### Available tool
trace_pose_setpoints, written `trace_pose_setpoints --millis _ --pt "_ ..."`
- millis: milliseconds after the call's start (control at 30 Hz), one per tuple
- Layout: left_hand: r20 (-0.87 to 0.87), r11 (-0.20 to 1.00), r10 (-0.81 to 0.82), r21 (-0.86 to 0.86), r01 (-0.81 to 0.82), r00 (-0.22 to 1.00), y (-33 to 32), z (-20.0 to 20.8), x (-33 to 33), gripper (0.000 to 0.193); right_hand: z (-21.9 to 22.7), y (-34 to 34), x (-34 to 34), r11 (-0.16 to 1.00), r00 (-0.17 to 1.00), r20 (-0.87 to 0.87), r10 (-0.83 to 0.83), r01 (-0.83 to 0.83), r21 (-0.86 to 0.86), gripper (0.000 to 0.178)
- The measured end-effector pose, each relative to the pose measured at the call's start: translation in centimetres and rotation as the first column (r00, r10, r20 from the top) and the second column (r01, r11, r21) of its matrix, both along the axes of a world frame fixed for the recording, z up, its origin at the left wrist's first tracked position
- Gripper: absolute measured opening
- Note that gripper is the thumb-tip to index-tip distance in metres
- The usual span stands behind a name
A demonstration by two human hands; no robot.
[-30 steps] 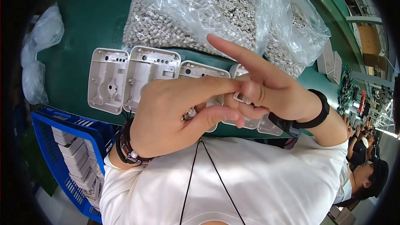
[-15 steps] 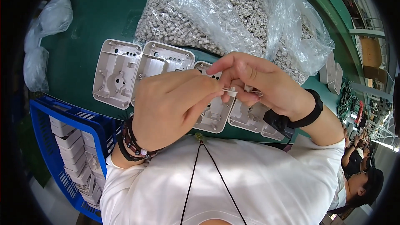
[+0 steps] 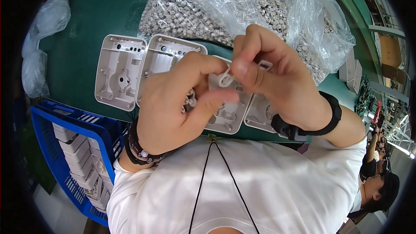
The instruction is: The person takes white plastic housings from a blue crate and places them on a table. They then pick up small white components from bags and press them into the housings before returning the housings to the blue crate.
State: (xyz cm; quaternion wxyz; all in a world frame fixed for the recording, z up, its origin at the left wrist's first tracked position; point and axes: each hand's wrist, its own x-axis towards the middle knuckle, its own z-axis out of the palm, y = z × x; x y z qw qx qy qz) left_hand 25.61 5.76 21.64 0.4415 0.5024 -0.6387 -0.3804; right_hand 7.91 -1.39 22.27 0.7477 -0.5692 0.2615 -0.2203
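My right hand [image 3: 277, 78] pinches a small white looped plastic part [image 3: 225, 79] between thumb and fingertips. A second, square-ended plastic piece [image 3: 265, 64] shows among its curled fingers. My left hand [image 3: 173, 95] is curled, with several small white plastic parts [image 3: 190, 99] tucked in its palm. Its fingertips reach close to the looped part; whether they touch it I cannot tell. Below both hands stands a row of open light-grey plastic housings, the leftmost housing [image 3: 113, 80] in full view and the housing beside it [image 3: 149, 67] partly hidden by my left hand.
Large clear bags [image 3: 186, 11] full of small plastic parts lie at the back of the green table [image 3: 99, 8]. On the left, a blue crate [image 3: 104, 123] holds stacked grey housings [image 3: 80, 160]. Plastic-wrapped bundles [image 3: 34, 73] sit far left. Another person [image 3: 377, 190] is at the right.
My right hand has risen a little and turned, bringing the looped part up. My left thumb has moved away from its fingers, exposing the parts in the palm.
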Motion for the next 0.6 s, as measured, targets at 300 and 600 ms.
trace_pose_setpoints --millis 300,600 --pt "-0.190 0.985 -0.145 0.065 0.160 0.971 -0.3 -0.9 1.1 0.015 0.9 -0.4 -0.7 0.501 0.946 -0.324 -0.005 -0.278 -0.820 0.013" --pt "0.498 0.976 0.005 0.185 -0.112 0.867 0.8 -1.2 1.7 0.033 -1.0 -2.3 0.0 0.252 0.940 -0.336 -0.061 -0.311 -0.916 0.013"
